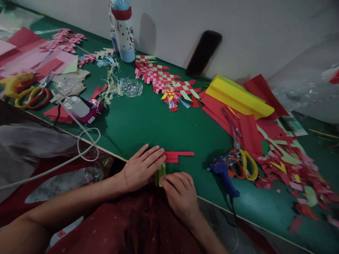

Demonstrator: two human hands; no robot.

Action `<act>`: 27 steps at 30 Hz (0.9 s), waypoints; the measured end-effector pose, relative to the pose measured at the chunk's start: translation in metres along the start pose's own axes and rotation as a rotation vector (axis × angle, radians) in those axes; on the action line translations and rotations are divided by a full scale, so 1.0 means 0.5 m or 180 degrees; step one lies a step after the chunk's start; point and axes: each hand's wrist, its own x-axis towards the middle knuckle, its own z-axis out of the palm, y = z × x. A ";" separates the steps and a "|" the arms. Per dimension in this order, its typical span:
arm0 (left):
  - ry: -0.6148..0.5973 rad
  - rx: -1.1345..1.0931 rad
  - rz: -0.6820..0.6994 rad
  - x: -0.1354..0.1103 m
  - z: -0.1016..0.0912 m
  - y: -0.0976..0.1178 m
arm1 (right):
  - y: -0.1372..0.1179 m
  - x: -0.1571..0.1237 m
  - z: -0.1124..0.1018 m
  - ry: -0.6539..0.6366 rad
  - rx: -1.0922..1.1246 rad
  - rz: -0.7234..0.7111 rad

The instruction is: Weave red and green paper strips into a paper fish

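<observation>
My left hand (pixel 140 167) lies flat with fingers stretched out, pressing down on red paper strips (pixel 178 155) at the near edge of the green table (pixel 148 123). My right hand (pixel 180 192) is curled, its fingertips pinching green paper strips (pixel 160 173) that cross under the red ones. The two hands almost touch over the woven strips.
A blue glue gun (pixel 225 174) and yellow-handled scissors (pixel 245 158) lie right of my hands. Paper scraps (pixel 288 165) spread at the right, yellow and red sheets (pixel 238 97) behind. Finished woven pieces (pixel 164 81), a bottle (pixel 123 30), a phone (pixel 203 53) stand further back. More scissors (pixel 31 97) at left.
</observation>
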 end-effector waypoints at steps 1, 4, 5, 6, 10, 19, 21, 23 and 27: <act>0.0004 -0.0051 0.0034 0.001 -0.001 0.000 | 0.000 0.002 -0.002 0.0043 0.0080 0.0005; 0.0050 -0.0194 0.0082 0.005 -0.002 0.001 | 0.002 0.013 -0.009 0.0194 0.0321 0.0059; 0.0073 -0.0246 0.0064 0.007 -0.003 0.001 | 0.003 0.018 -0.012 0.0247 0.0384 0.0068; 0.0102 -0.0297 0.0036 0.010 -0.004 0.001 | 0.005 0.025 -0.015 0.0285 0.0438 0.0060; 0.0278 -0.0492 -0.0030 0.026 -0.010 -0.001 | 0.012 0.052 -0.029 0.0386 0.0595 0.0027; 0.0494 -0.1647 -0.1116 0.074 -0.041 -0.021 | 0.070 0.064 -0.078 0.0958 0.0323 0.0437; 0.0448 -0.1964 -0.1377 0.082 -0.051 -0.027 | 0.078 0.060 -0.078 0.1002 0.0304 0.0618; 0.0388 -0.2451 -0.1724 0.089 -0.057 -0.031 | 0.079 0.060 -0.072 0.0987 0.0383 0.0773; 0.0256 -0.3446 -0.2170 0.098 -0.053 -0.032 | 0.069 0.072 -0.050 0.0844 0.0573 0.0959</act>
